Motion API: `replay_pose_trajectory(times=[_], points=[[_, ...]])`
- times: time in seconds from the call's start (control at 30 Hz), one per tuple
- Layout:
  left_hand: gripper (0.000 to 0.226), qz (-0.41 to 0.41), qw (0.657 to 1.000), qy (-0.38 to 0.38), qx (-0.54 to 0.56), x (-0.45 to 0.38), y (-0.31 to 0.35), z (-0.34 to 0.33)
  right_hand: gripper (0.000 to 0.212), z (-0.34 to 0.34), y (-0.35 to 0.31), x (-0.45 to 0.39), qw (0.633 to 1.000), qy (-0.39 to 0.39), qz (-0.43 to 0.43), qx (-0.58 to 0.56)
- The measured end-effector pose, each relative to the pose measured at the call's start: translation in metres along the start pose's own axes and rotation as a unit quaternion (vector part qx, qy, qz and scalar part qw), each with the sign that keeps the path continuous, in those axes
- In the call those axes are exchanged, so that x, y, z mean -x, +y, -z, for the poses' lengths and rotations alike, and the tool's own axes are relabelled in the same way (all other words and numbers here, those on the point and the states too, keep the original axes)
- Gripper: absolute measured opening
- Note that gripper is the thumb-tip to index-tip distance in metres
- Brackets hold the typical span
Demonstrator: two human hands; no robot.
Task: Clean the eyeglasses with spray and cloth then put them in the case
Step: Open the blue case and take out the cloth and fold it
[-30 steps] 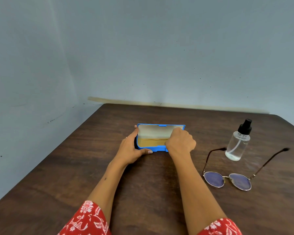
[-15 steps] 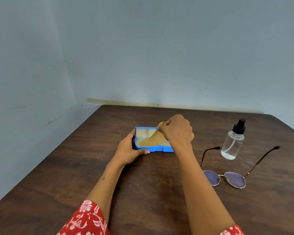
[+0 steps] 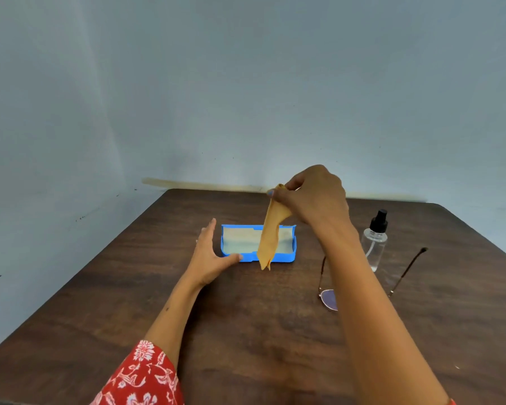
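Right hand (image 3: 313, 197) pinches the orange cloth (image 3: 270, 232) by its top corner above the open blue case (image 3: 287, 256) at the desk's (image 3: 129, 287) centre; cloth hangs limp, evidently light and soft; left hand (image 3: 209, 258) rests relaxed against the case's left end; eyeglasses (image 3: 329, 298) lie near the right edge, likely fragile, best lifted by the frame.

On the dark brown wooden table (image 3: 246, 331) there is one open bright blue plastic eyeglasses case (image 3: 287, 255), one clear plastic spray bottle with a black pump top (image 3: 374, 244) and one pair of thin metal-framed round eyeglasses (image 3: 327, 299), partly hidden behind a forearm. One soft orange-tan cleaning cloth (image 3: 270, 235) hangs in the air. Two bare hands show, one left hand (image 3: 211, 258) and one right hand (image 3: 313, 194), with one red floral-print sleeve (image 3: 140, 375) at the lower left
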State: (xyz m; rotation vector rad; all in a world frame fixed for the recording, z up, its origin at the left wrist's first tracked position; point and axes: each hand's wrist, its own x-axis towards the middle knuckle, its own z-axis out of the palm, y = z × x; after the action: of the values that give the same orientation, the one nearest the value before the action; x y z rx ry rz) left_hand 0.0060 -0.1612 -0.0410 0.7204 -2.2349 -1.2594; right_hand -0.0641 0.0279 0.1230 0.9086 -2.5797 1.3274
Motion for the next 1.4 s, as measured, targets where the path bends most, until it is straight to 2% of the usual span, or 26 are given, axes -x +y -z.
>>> replay_pose_trajectory(times=[0.07,0.13,0.2,0.33,0.5,0.73,0.93,1.03,1.13,1.2,1.27,1.33,1.4], points=[[0.097,-0.025,0.998,0.026,0.048,0.014,0.017,0.0,0.022,0.01,0.002,0.011,1.0,-0.017,0.018,-0.002],[0.088,-0.05,0.987,0.047,0.148,0.035,0.043,-0.001,0.025,0.018,0.005,0.024,0.999,-0.04,0.031,-0.011],[0.069,-0.077,0.97,0.016,0.231,0.059,0.068,-0.005,0.022,0.026,0.008,0.036,0.997,-0.069,0.034,-0.027],[0.052,-0.066,0.94,-0.084,0.325,0.104,0.095,-0.02,0.023,0.037,0.019,0.058,0.994,-0.101,0.029,-0.034],[0.04,-0.015,0.934,-0.144,0.327,0.14,0.109,-0.029,0.027,0.041,0.036,0.074,0.995,-0.095,0.024,-0.038],[0.022,0.046,0.936,-0.153,0.314,0.166,0.111,-0.039,0.035,0.041,0.058,0.088,0.998,-0.055,0.007,-0.033],[0.021,0.086,0.924,-0.164,0.336,0.179,0.109,-0.053,0.041,0.032,0.063,0.099,0.999,0.0,-0.017,0.039],[0.031,0.111,0.914,-0.143,0.363,0.183,0.108,-0.058,0.039,0.033,0.061,0.108,0.996,0.053,-0.018,0.07],[0.032,0.15,0.896,-0.116,0.403,0.186,0.108,-0.061,0.049,0.042,0.067,0.122,0.992,0.089,-0.032,0.089],[0.033,0.171,0.881,-0.1,0.43,0.185,0.109,-0.06,0.059,0.047,0.075,0.133,0.994,0.054,-0.067,0.072],[0.035,0.18,0.866,-0.099,0.456,0.185,0.111,-0.06,0.063,0.048,0.084,0.14,0.995,-0.015,-0.099,0.016],[0.036,0.182,0.855,-0.102,0.474,0.185,0.112,-0.06,0.061,0.044,0.09,0.144,0.984,-0.104,-0.119,-0.078],[0.032,0.183,0.852,-0.098,0.481,0.185,0.112,-0.061,0.054,0.037,0.095,0.145,0.968,-0.178,-0.096,-0.147]])
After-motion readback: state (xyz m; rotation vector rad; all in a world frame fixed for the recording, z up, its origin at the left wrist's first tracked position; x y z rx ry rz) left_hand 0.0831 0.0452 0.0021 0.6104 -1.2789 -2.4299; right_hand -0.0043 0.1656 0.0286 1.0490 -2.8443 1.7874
